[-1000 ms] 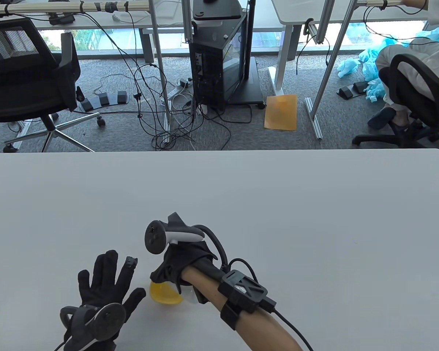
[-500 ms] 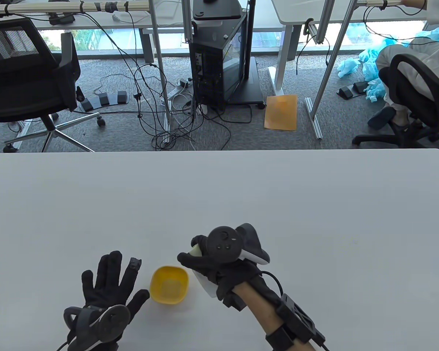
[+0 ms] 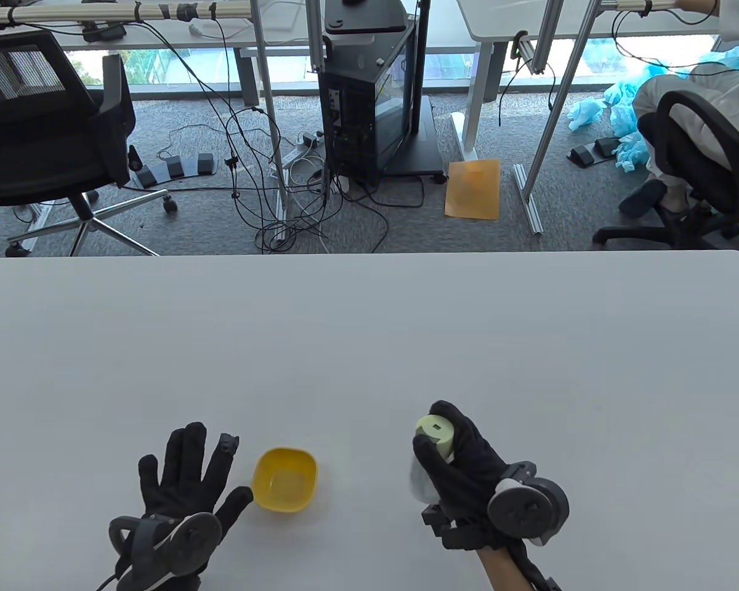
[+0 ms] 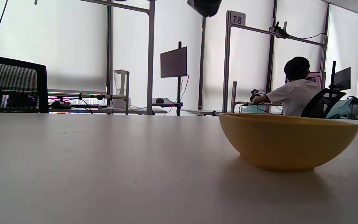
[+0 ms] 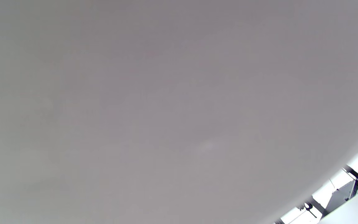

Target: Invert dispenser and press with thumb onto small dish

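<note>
Now the right hand (image 3: 468,474) grips the pale dispenser (image 3: 430,458) upright, fingers wrapped around its body, its light green cap end pointing up, well to the 3 o'clock side of the small yellow dish (image 3: 284,479). At the dish's 9 o'clock, just beside it, the left hand (image 3: 181,492) rests flat on the white table (image 3: 369,332), fingers spread and holding nothing. From the left wrist view the dish (image 4: 287,141) sits upright on the tabletop.
</note>
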